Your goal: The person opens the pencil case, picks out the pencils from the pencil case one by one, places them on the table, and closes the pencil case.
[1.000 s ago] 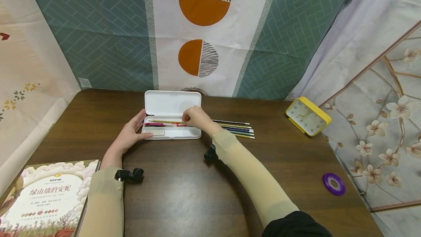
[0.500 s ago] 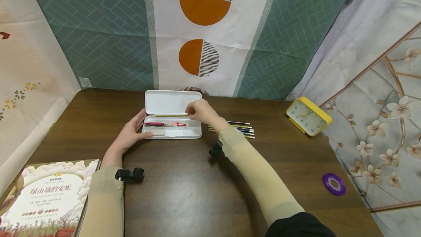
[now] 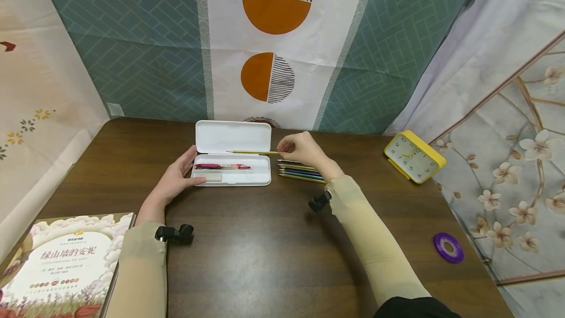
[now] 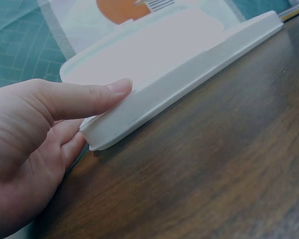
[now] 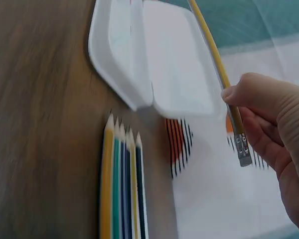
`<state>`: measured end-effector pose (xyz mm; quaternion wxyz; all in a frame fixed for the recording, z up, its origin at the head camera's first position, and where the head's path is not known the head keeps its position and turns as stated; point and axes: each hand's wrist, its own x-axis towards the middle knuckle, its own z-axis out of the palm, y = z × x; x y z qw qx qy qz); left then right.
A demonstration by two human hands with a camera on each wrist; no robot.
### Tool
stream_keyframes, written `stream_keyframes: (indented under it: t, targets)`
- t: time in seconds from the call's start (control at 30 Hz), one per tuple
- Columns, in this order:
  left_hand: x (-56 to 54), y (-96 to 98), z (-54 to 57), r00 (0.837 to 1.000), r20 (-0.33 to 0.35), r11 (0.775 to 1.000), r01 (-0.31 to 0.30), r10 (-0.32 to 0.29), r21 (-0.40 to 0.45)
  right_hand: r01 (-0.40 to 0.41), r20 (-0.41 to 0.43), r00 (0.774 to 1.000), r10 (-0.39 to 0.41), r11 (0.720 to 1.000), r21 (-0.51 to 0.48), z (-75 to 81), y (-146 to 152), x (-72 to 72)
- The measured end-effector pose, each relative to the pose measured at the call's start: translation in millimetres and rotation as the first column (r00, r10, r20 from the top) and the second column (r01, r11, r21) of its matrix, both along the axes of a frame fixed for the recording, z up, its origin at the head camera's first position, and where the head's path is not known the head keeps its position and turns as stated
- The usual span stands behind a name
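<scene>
My right hand (image 3: 305, 148) pinches a yellow pencil (image 3: 253, 152) near its eraser end, between thumb and fingers. The pencil is raised, its point toward the left, across the hinge side of an open white pencil case (image 3: 260, 178). My left hand (image 3: 174, 175) holds the case's left end, the thumb on its front edge; the left wrist view shows this grip on the white case wall (image 4: 184, 87). Inside the case lie a pink-red pen (image 3: 222, 166) and a whitish block (image 3: 209, 176). Several pencils (image 3: 300, 172) lie side by side just right of the case, points toward it.
A yellow alarm clock (image 3: 414, 156) stands at the table's right back. Further forward on that side lies a purple ring-shaped roll (image 3: 448, 248). A book (image 3: 66, 264) lies at the front left. Fabric hangs behind the table.
My right hand has lifted the yellow pencil from the case and moved it rightward, past the case's right end. My left hand has stayed on the case.
</scene>
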<state>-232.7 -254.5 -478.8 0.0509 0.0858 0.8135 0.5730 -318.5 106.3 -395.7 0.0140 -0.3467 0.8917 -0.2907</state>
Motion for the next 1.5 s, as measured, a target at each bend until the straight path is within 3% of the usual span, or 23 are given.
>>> stream_keyframes:
  t: [0.3,0.53,0.77,1.1,1.5]
  targets:
    - [0.6,0.9,0.3,1.0,0.002,1.0,0.006,-0.006,0.011,0.054,-0.011,0.998,-0.055,0.994,-0.096,-24.2,51,8.1]
    - [-0.9,0.6,-2.0,1.0,0.007,1.0,-0.001,0.001,0.01,0.095,0.062,0.994,-0.087,0.986,-0.135,-37.6,80,15.4]
    - [-2.0,0.6,-5.1,1.0,0.012,1.0,-0.006,0.006,0.016,0.127,0.121,0.987,-0.11,0.982,-0.14,-42.9,105,20.5]
    - [-0.8,0.3,-1.2,1.0,-0.002,1.0,-0.009,0.009,0.0,0.157,0.238,0.963,-0.128,0.981,-0.11,-48.8,129,24.1]
    - [-2.8,-1.1,-3.9,1.0,0.012,1.0,-0.006,0.006,-0.006,0.098,0.249,0.965,-0.08,0.993,-0.06,-53.1,137,24.4]
